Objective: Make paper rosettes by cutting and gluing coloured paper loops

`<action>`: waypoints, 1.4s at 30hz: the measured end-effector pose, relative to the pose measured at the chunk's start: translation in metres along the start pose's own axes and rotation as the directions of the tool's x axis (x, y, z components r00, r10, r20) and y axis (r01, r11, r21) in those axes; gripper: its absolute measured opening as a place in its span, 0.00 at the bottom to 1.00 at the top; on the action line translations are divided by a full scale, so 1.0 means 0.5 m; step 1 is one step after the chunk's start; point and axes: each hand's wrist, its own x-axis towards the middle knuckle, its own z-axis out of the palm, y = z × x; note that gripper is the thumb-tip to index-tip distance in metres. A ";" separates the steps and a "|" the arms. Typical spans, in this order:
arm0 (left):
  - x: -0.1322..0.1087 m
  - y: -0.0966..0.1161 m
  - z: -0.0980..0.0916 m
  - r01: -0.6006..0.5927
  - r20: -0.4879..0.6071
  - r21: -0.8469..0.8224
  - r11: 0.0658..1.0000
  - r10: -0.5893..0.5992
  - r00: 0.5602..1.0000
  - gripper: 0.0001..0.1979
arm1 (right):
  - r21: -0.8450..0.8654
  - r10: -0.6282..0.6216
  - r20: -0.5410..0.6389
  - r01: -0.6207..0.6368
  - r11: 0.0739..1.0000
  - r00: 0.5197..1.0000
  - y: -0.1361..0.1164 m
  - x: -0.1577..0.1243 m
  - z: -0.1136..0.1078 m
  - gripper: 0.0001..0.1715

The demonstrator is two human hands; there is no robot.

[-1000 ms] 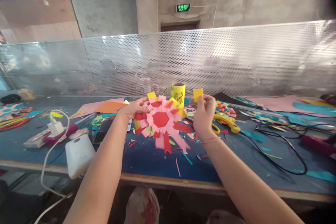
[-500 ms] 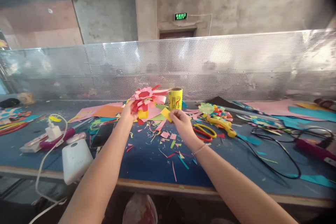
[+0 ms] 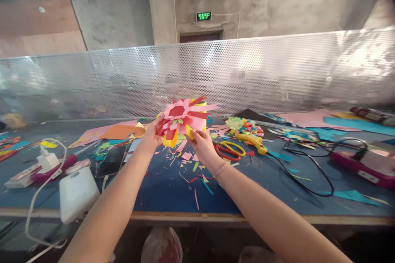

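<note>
A layered paper flower [image 3: 177, 118] in pink, red and yellow is held above the table by my left hand [image 3: 155, 133], its fingers closed on the left edge. My right hand [image 3: 199, 143] pinches a small yellow paper piece [image 3: 189, 132] against the flower's lower right side. The flower's petals partly cover a yellow cardboard tube [image 3: 204, 111] standing behind it. Just right of my right hand lie red-and-yellow scissors [image 3: 230, 151]. A yellow glue gun [image 3: 252, 141] with a black cord rests farther right.
Paper scraps [image 3: 191, 164] litter the blue table [image 3: 173, 197]. Coloured sheets [image 3: 117, 130] and a phone [image 3: 112, 161] lie left, near a white power bank [image 3: 78, 193] and a purple power strip [image 3: 54, 169]. Another power strip [image 3: 364, 172] is at right. A perforated metal screen [image 3: 197, 74] stands behind.
My right hand has brought the yellow paper piece leftward to the flower. The flower has turned and shifted slightly right, now hiding much of the tube. The view has swung a little right.
</note>
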 end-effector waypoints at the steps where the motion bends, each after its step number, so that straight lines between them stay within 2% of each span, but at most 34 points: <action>1: -0.001 -0.004 0.002 0.009 0.023 0.004 1.000 -0.009 1.000 0.04 | 0.030 -0.006 -0.003 0.006 1.000 1.000 -0.001 -0.001 0.001 0.10; 5: 0.001 -0.017 0.003 0.023 0.058 0.015 1.000 -0.024 0.998 0.05 | 0.097 -0.010 0.001 0.010 0.995 1.000 -0.007 -0.005 0.004 0.14; 11: 0.017 -0.025 -0.016 0.017 -0.010 0.044 0.999 -0.017 1.000 0.05 | 0.149 0.028 0.086 -0.041 0.988 0.996 -0.016 -0.013 0.004 0.13; 13: 0.022 -0.026 -0.020 -0.017 -0.038 0.061 0.998 0.019 0.999 0.06 | 0.162 0.051 0.106 -0.068 0.984 0.993 -0.020 -0.015 0.001 0.11; 16: 0.022 -0.025 -0.020 -0.123 -0.023 0.077 0.989 0.125 0.992 0.08 | 0.170 0.073 0.140 -0.096 0.981 0.987 -0.024 -0.019 -0.002 0.12; 22: 0.010 -0.019 -0.008 -0.267 0.001 0.077 0.961 0.267 0.964 0.12 | 0.098 0.061 0.151 -0.077 0.992 0.987 -0.026 -0.019 -0.004 0.16; 25: 0.007 -0.014 -0.009 -0.323 0.044 0.073 0.944 0.320 0.946 0.17 | 0.074 0.066 0.147 -0.078 0.994 0.987 -0.025 -0.018 -0.004 0.18; 28: 0.004 -0.009 -0.012 -0.376 0.110 0.093 0.922 0.366 0.924 0.21 | 0.072 0.072 0.198 -0.088 0.994 0.978 -0.026 -0.020 -0.007 0.19; 32: -0.004 -0.002 -0.010 -0.408 0.123 0.125 0.904 0.394 0.911 0.22 | 0.070 0.078 0.251 -0.099 0.993 0.965 -0.027 -0.024 -0.010 0.20; 38: -0.012 -0.003 -0.001 -0.466 0.163 0.112 0.877 0.447 0.880 0.27 | 0.019 0.084 0.293 -0.093 0.995 0.952 -0.033 -0.026 -0.013 0.09; 40: -0.013 -0.003 0.001 -0.453 0.149 0.123 0.883 0.435 0.888 0.29 | 0.005 0.084 0.298 -0.090 0.996 0.951 -0.038 -0.027 -0.013 0.08; 42: -0.015 -0.001 0.002 -0.427 0.133 0.122 0.896 0.411 0.902 0.29 | 0.019 0.101 0.303 -0.112 0.994 0.948 -0.043 -0.028 -0.014 0.11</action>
